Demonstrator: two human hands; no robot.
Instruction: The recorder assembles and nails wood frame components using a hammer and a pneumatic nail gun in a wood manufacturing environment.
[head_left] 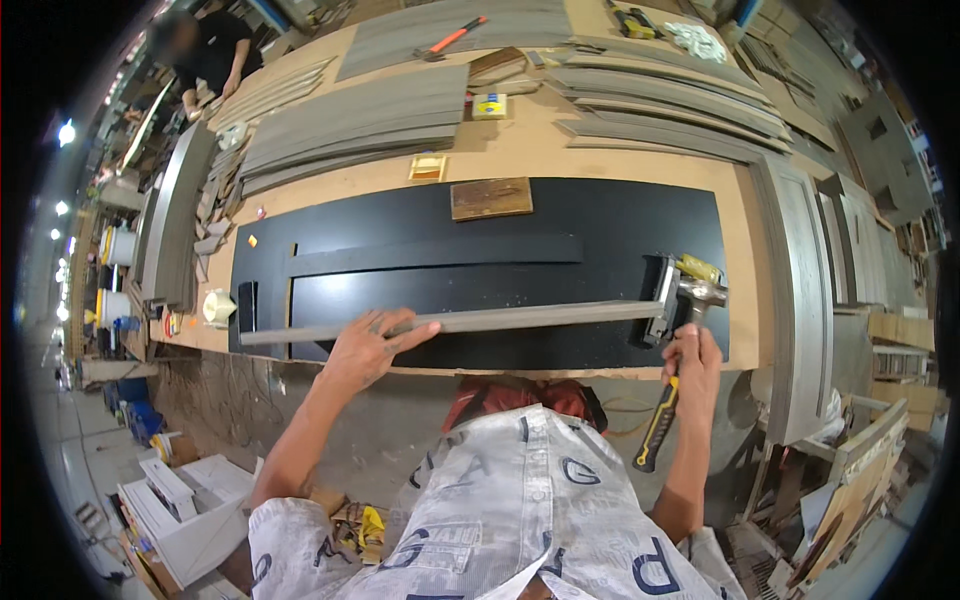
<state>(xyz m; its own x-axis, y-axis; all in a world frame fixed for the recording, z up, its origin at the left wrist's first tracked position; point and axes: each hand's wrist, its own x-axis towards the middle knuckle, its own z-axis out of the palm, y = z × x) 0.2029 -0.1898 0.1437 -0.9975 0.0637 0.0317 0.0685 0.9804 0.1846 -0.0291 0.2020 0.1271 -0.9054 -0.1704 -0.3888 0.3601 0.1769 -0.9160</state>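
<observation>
My left hand (363, 347) is closed over a long, narrow grey wood strip (550, 316) that lies nearly level across the near side of a black board (640, 215). My right hand (692, 352) is wrapped round the handle of a hammer (657, 425), black and yellow at its lower end. The hammer's metal head (704, 292) sits just past the strip's right end. Beside it, at that end, stands a dark and silver metal tool (662, 300) whose kind I cannot make out. A yellowish object (698, 268) lies right behind the hammer head.
Thin dark strips (440, 254) lie on the board, with a brown wood block (491, 199) at its far edge. Stacked grey panels (350, 125) and boards (680, 105) fill the bench's far side. Another hammer (452, 38) rests there. A person (215, 55) stands far left.
</observation>
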